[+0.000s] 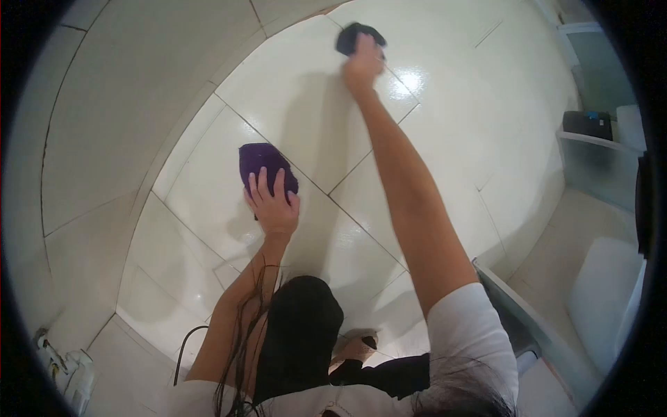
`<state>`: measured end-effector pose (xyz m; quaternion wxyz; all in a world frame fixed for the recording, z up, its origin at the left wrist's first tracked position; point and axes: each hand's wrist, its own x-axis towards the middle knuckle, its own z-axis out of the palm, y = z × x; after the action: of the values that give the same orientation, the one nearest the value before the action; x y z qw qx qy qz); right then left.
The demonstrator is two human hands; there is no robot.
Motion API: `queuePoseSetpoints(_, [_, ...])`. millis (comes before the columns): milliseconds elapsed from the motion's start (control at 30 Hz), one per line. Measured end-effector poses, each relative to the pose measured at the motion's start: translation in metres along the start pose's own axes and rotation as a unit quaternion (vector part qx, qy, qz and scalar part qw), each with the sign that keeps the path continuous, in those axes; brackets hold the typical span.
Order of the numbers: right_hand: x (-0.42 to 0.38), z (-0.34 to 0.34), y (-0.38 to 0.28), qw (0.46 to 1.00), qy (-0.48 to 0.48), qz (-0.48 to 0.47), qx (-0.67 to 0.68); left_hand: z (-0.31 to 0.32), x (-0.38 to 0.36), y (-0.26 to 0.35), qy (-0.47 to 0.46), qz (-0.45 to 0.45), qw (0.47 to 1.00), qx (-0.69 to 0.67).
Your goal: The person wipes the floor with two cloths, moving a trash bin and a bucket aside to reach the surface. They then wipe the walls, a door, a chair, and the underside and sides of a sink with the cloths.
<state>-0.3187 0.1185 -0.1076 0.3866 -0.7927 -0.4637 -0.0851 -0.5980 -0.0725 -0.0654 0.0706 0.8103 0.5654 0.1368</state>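
Note:
A folded purple cloth (258, 158) lies against the pale tiled surface left of centre. My left hand (272, 201) rests flat on its lower part with the fingers spread, pressing it to the tiles. Farther out, at the top of the view, my right hand (363, 66) is on a dark cloth (352, 38), its fingers over the fabric. The right hand is slightly blurred, and its thumb is hard to make out. My right arm is stretched out far; the left arm is bent nearer my body.
Glossy tiles (445, 132) spread around both hands. At the right, a black box (587, 124) sits on a shelf, above a white rounded fixture (606, 292). Metal pipe fittings (69, 365) are at the lower left. My knee and foot show at the bottom.

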Motion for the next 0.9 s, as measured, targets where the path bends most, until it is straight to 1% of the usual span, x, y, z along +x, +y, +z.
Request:
queuePoseSetpoints(33, [0.001, 0.02, -0.021, 0.998, -0.011, -0.021, 0.061, 0.002, -0.001, 0.0, 0.007, 0.004, 1.0, -0.005])
queuePoseSetpoints(67, [-0.007, 0.042, -0.046, 0.996, -0.034, -0.061, 0.059, 0.0, -0.001, 0.001, 0.002, 0.0, 1.0, -0.008])
queuePoseSetpoints(100, [-0.012, 0.04, -0.083, 0.982, -0.167, -0.036, 0.084, 0.001, -0.002, -0.001, -0.002, -0.001, 1.0, -0.001])
queuePoseSetpoints(133, [-0.034, 0.049, -0.113, 0.98, -0.136, -0.14, -0.028, 0.002, -0.001, -0.002, -0.002, 0.0, 1.0, -0.008])
queuePoseSetpoints(167, [-0.054, 0.042, -0.143, 0.967, -0.194, -0.161, -0.041, 0.003, -0.001, -0.002, 0.0, 0.001, 1.0, -0.019])
queuePoseSetpoints(200, [-0.077, 0.035, -0.166, 0.97, -0.152, -0.188, -0.031, 0.006, -0.002, -0.004, 0.009, 0.006, 1.0, -0.008])
queuePoseSetpoints(233, [-0.099, 0.028, -0.177, 0.952, -0.178, -0.247, 0.013, 0.009, -0.003, -0.005, 0.008, 0.007, 1.0, -0.007])
queuePoseSetpoints(267, [-0.122, 0.018, -0.188, 0.932, -0.211, -0.294, 0.011, 0.012, -0.005, -0.005, 0.02, 0.0, 0.999, -0.029])
queuePoseSetpoints(300, [-0.144, 0.012, -0.19, 0.918, -0.242, -0.306, 0.066, 0.014, -0.006, -0.006, 0.033, -0.007, 0.998, -0.05])
queuePoseSetpoints(333, [-0.147, -0.01, -0.193, 0.883, -0.366, -0.28, 0.084, 0.009, -0.007, -0.006, -0.001, 0.001, 1.0, -0.026])
queuePoseSetpoints(367, [-0.144, -0.026, -0.187, 0.883, -0.366, -0.282, 0.084, 0.007, -0.005, -0.007, 0.002, 0.0, 1.0, -0.026])
queuePoseSetpoints(400, [-0.149, -0.037, -0.177, 0.864, -0.397, -0.105, 0.291, 0.007, -0.003, -0.007, 0.001, -0.003, 1.0, -0.025])
queuePoseSetpoints(433, [-0.155, -0.052, -0.159, 0.781, -0.401, 0.083, 0.471, 0.008, -0.003, -0.005, -0.002, -0.008, 1.0, -0.028])
queuePoseSetpoints(467, [-0.142, -0.091, -0.135, 0.769, -0.381, 0.125, 0.498, 0.006, -0.002, -0.003, 0.008, 0.001, 1.0, -0.018])
queuePoseSetpoints(500, [-0.131, -0.136, -0.111, 0.71, -0.39, 0.269, 0.522, 0.003, -0.002, -0.002, 0.016, 0.01, 1.0, -0.009])
queuePoseSetpoints(533, [-0.124, -0.167, -0.078, 0.75, -0.342, 0.252, 0.507, 0.004, -0.002, -0.001, 0.035, 0.015, 0.999, -0.022])
queuePoseSetpoints(567, [-0.121, -0.185, -0.047, 0.759, -0.254, 0.278, 0.531, 0.004, -0.003, 0.001, 0.035, 0.01, 0.999, -0.027])
queuePoseSetpoints(633, [-0.102, -0.217, 0.008, 0.798, -0.16, 0.284, 0.506, 0.004, -0.005, 0.001, 0.038, 0.019, 0.999, -0.014])
queuePoseSetpoints(700, [-0.095, -0.208, 0.047, 0.889, -0.153, 0.251, 0.35, 0.007, -0.007, 0.0, 0.043, 0.018, 0.999, -0.015])
queuePoseSetpoints(733, [-0.105, -0.188, 0.056, 0.97, -0.158, 0.132, 0.129, 0.01, -0.009, 0.001, 0.05, 0.018, 0.998, -0.016])
queuePoseSetpoints(767, [-0.114, -0.163, 0.061, 0.984, -0.149, 0.004, -0.098, 0.011, -0.009, -0.002, 0.059, 0.019, 0.998, -0.013])
queuePoseSetpoints(833, [-0.114, -0.123, 0.054, 0.993, -0.095, -0.016, -0.07, 0.009, -0.01, 0.0, 0.077, 0.018, 0.997, -0.01])
queuePoseSetpoints(900, [-0.098, -0.108, 0.026, 0.989, -0.117, -0.036, -0.084, 0.013, -0.011, -0.002, 0.098, 0.022, 0.995, -0.004])
